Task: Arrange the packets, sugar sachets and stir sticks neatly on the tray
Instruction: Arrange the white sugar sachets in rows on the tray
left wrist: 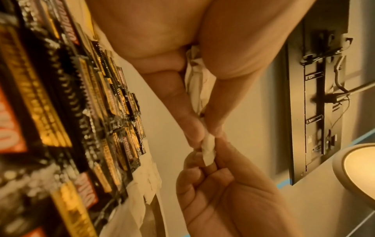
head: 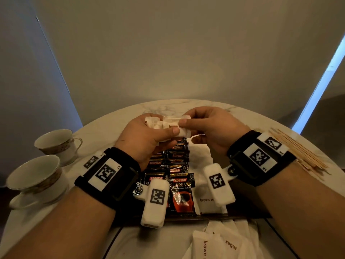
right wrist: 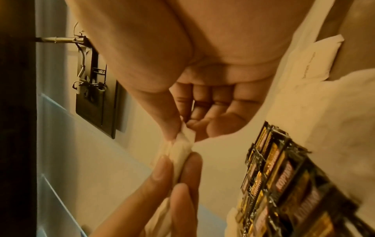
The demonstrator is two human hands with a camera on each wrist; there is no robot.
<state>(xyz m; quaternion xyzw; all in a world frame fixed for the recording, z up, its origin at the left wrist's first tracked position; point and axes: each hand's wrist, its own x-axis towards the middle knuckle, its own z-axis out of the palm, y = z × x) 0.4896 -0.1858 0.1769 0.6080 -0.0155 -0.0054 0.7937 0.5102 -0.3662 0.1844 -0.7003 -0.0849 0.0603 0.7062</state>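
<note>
Both hands [head: 147, 136] [head: 211, 128] pinch "brown", probably sugar, sachets [head: 172, 126]; KOPIKO packets [head: 180, 186] below.

I see the tray [head: 240, 215] at the table's [head: 112, 128] near edge, coffee packets [head: 175, 165] in a column down its middle, sugar sachets [head: 202, 159] just right of them. Two cups [head: 46, 157] sit by the left edge, stir sticks [head: 298, 152] by the right edge. More sachets [head: 222, 242] lie before the tray.
</note>
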